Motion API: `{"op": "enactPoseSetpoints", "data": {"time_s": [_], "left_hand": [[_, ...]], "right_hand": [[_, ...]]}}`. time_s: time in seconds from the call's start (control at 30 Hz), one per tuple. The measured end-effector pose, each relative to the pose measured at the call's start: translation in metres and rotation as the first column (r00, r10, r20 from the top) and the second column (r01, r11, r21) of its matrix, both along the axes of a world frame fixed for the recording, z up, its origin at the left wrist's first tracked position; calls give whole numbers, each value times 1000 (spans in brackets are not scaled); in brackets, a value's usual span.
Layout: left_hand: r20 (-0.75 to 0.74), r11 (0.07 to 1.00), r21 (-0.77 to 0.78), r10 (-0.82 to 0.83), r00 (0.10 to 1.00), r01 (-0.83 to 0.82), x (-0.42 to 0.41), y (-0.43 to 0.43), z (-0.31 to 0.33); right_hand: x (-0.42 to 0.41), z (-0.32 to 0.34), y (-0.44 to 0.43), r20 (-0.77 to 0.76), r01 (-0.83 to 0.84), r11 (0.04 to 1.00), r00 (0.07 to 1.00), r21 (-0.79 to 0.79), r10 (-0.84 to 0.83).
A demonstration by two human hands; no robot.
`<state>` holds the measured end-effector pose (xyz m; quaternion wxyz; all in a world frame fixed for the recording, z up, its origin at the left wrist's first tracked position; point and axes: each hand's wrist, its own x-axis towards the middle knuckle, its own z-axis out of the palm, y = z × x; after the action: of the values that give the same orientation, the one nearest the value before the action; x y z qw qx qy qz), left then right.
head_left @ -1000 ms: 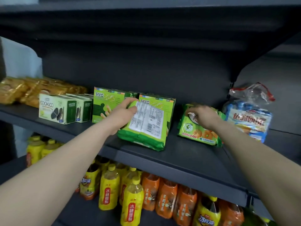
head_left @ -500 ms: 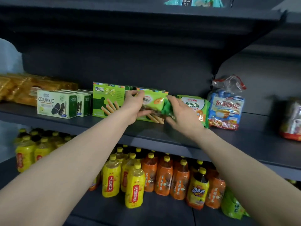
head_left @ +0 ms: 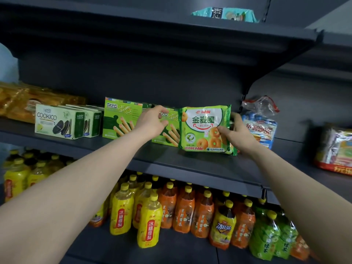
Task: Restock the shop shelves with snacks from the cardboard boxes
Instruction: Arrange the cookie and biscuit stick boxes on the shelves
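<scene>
The step in hand is placement: a green snack bag [head_left: 206,128] printed with ring-shaped biscuits stands upright, face forward, on the middle shelf [head_left: 190,164]. The right hand [head_left: 235,133] grips the bag's right edge, thumb on the front face and the remaining fingers wrapped behind it. The left hand [head_left: 152,121], just left of the bag, is open with loosely curled fingers and holds nothing; it hovers in front of the green biscuit-stick boxes [head_left: 122,119] and appears clear of the bag. Right of the bag stands a blue-and-white wafer pack [head_left: 262,128]; further left of the bag sit the cookie boxes [head_left: 61,121]. The next move likely calls for seating the bag's base flat, squaring it with the neighbouring boxes, then releasing without tipping it. A second green bag appears to stand behind the first, but only a sliver shows. The cardboard boxes are out of view. The shelf's far-left packs are blurred, and the upper-shelf packet [head_left: 224,14] is cut off.
</scene>
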<state>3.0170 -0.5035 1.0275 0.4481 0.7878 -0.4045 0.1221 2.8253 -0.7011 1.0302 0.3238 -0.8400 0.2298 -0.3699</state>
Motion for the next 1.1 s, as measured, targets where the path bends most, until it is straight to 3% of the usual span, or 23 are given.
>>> {"op": "enactPoseSetpoints", "data": {"time_s": [0.17, 0.3, 0.43, 0.6, 0.73, 0.93, 1.1], "left_hand": [[147, 986, 165, -5, 989, -19, -12, -19, -14], [166, 953, 298, -101, 981, 48, -30, -48, -31], [136, 892, 446, -151, 979, 76, -43, -87, -42], [83, 879, 470, -134, 988, 79, -46, -118, -45], [84, 909, 410, -112, 990, 68, -50, -130, -50], [125, 948, 318, -51, 991, 8, -52, -137, -52], [175, 947, 321, -43, 984, -16, -55, -137, -52]], "right_hand": [[-16, -3, -40, -45, 14, 999, 999, 38, -12], [-15, -20, -58, -84, 55, 995, 995, 87, -48], [-5, -18, -83, -140, 107, 994, 985, -2, -106], [-1, 1, -112, -353, 143, 985, 921, -92, -167], [8, 5, -119, -397, 73, 988, 910, -133, -121], [20, -6, -128, -385, 49, 920, 899, -388, -210], [18, -10, -132, -370, -15, 685, 850, -729, -374]]}}
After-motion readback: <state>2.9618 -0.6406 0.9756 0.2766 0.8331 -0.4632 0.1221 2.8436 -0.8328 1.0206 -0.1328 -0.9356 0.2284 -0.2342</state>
